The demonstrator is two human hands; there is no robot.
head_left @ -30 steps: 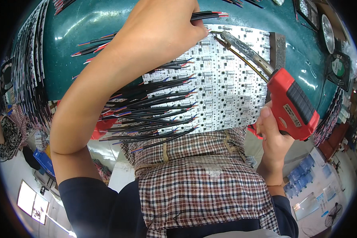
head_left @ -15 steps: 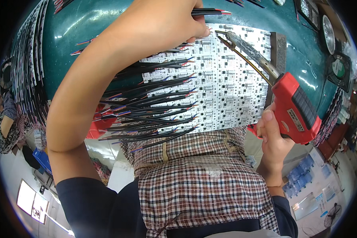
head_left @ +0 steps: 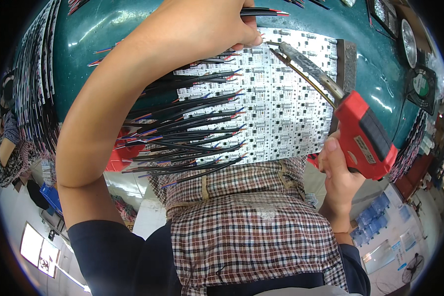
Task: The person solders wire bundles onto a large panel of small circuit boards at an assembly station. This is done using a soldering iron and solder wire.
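- The red-and-black plastic soldering gun (head_left: 366, 133) sits slightly farther right than a second ago.
- The black-sleeved, red-and-white-ended wires (head_left: 264, 12) reach a little farther right.
- The bare left forearm (head_left: 101, 113) angles farther left.

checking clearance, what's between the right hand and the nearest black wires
The head view shows white circuit board between the right hand and black wires.

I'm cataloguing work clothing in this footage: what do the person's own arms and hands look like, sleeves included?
The left hand and right hand are bare, with no gloves showing. The forearms are uncovered too. The left sleeve and right sleeve are short and plain dark navy, with no visible markings.
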